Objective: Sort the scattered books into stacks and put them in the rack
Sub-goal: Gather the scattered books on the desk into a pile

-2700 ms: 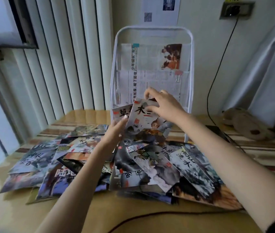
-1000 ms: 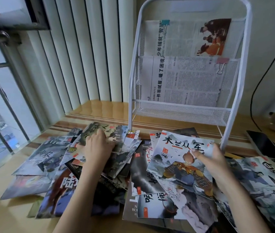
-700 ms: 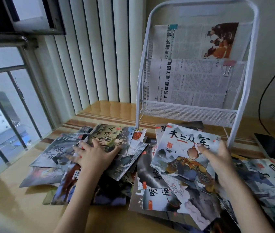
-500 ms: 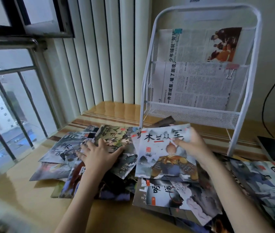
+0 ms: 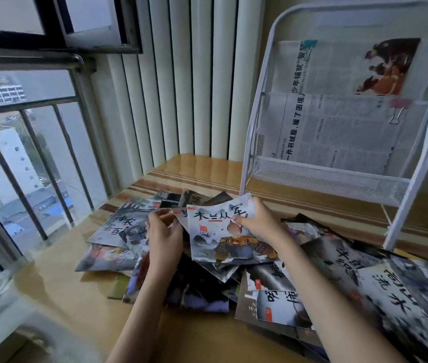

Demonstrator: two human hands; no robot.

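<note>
The right hand (image 5: 256, 224) pinches the top edge of a picture book (image 5: 226, 237), thumb on the cover, lifting it above the heap of books (image 5: 273, 292) on the tabletop (image 5: 71, 279). Just beside it, the left hand (image 5: 164, 234) curls round the edge of another book (image 5: 181, 216), mostly hidden. Beyond the right hand stands the rack (image 5: 338, 179). The far-right books are blurred and cut off.

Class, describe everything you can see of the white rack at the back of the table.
The white rack stands upright at the table's far side, beyond the scattered books. It has a rounded tube frame and mesh shelves, seemingly painted metal. Clipped newspapers fill its upper tiers; the lowest mesh shelf looks unfilled. Neither hand touches it.
</note>
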